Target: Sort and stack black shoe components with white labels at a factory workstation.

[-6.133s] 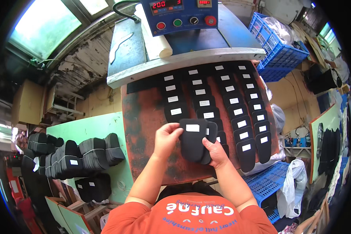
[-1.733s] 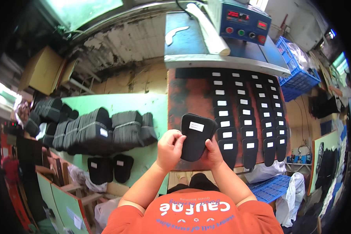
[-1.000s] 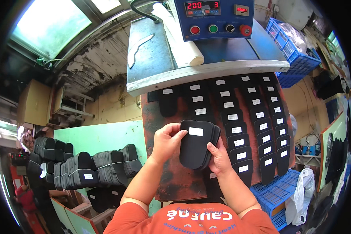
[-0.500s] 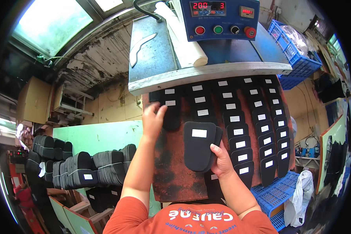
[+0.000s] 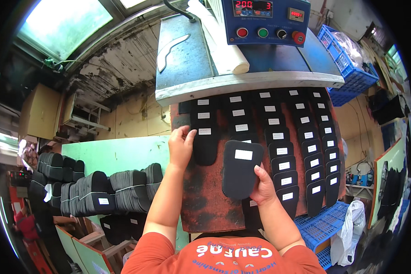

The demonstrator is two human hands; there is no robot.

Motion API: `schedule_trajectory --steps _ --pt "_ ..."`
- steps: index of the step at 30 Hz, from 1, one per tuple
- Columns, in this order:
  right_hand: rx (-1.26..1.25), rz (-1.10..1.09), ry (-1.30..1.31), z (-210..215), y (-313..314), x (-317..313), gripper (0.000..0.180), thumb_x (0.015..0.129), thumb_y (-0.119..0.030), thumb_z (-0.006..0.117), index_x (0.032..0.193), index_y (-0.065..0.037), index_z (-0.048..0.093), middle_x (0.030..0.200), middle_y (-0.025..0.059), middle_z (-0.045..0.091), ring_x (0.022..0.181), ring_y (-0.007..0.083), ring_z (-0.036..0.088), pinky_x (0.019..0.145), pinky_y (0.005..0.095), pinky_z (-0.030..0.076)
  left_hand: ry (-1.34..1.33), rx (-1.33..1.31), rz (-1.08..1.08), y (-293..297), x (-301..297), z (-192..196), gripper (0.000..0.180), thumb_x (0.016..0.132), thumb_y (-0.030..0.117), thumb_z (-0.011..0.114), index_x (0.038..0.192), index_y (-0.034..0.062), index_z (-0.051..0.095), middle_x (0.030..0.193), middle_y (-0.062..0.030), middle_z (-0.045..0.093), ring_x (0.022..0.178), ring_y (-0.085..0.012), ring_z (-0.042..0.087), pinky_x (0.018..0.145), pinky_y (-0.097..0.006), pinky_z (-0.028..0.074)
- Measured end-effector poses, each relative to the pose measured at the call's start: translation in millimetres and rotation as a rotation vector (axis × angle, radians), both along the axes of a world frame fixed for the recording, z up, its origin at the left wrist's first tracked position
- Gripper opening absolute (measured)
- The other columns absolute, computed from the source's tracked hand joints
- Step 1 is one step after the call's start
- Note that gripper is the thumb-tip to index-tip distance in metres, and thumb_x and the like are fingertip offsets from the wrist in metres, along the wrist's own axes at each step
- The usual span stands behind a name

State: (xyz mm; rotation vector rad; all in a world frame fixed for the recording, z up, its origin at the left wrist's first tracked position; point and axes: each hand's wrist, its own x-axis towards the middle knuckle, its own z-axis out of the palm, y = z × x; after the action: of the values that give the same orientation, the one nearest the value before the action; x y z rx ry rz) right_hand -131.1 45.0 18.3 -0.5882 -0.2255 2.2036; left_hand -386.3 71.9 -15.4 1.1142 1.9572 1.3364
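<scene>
Bare rust-red board point(image 5: 205, 201) lies open below the left column; overlapping black insoles point(image 5: 301, 150) (white-labelled) crowd the right.

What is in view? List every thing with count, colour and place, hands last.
Insoles: many, black with white labels, in overlapping rows on the board.
Board: one, rust-red, under the press.
Press: one, blue-grey top, above the board.
Control box: one, blue with coloured buttons, on the press.
Roll: one, white, on the press beside the box.
Stacks: several, black insoles, on the green table at left.
Crates: two, blue, upper right and lower right.
Left hand: on an insole in the leftmost row.
Right hand: holds a stack of black insoles, topped by a white label.
</scene>
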Motion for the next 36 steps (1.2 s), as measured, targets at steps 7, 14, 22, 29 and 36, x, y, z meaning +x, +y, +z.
schedule_trajectory --steps 7,14,22,29,36 --pt "0.123 0.021 -0.142 -5.8 -15.2 -18.7 0.072 0.077 -0.022 0.073 0.135 -0.013 0.032 0.126 0.0046 0.045 0.119 0.019 0.043 0.099 0.036 0.037 -0.131 0.136 -0.204 -55.8 69.2 58.6 0.016 0.076 -0.006 0.068 0.091 -0.0016 0.065 0.079 -0.0012 0.062 0.066 -0.0071 0.055 0.061 -0.021 0.047" --pt "0.07 0.002 -0.147 -5.4 -21.8 -9.8 0.063 0.08 -0.007 0.067 0.133 -0.016 0.035 0.124 0.0042 0.049 0.117 0.0196 0.046 0.099 0.0384 0.039 -0.169 0.129 -0.015 -53.5 49.9 36.0 0.008 0.083 0.003 0.062 0.08 0.0005 0.056 0.064 0.0022 0.05 0.059 -0.0047 0.042 0.052 -0.021 0.037" --pt "-0.024 0.077 0.049 -13.1 -32.0 9.7 0.056 0.082 -0.011 0.061 0.133 -0.011 0.038 0.124 0.0088 0.05 0.116 0.0241 0.049 0.098 0.04 0.041 0.24 -0.002 0.0 -33.7 2.3 -18.2 0.01 0.083 0.008 0.064 0.084 -0.0014 0.06 0.07 -0.0039 0.06 0.062 -0.011 0.053 0.059 -0.025 0.045" --pt "0.064 0.014 -0.216 -2.4 -43.4 -6.6 0.057 0.083 -0.008 0.063 0.134 -0.011 0.036 0.123 0.0071 0.05 0.113 0.0205 0.05 0.096 0.0382 0.043 -0.5 -0.035 -0.276 -83.4 55.9 39.8 0.014 0.081 0.01 0.068 0.089 -0.0006 0.064 0.077 -0.0002 0.062 0.069 -0.0054 0.056 0.063 -0.019 0.046" --pt "-0.015 0.004 0.07 -4.6 -42.1 20.7 0.049 0.087 -0.013 0.056 0.132 -0.01 0.038 0.127 0.0092 0.049 0.118 0.0244 0.048 0.1 0.0398 0.039 -0.226 -0.136 -0.096 -63.4 10.4 6.8 0.013 0.08 0.009 0.067 0.086 -0.0016 0.062 0.069 -0.0004 0.059 0.059 -0.0066 0.051 0.054 -0.022 0.043"
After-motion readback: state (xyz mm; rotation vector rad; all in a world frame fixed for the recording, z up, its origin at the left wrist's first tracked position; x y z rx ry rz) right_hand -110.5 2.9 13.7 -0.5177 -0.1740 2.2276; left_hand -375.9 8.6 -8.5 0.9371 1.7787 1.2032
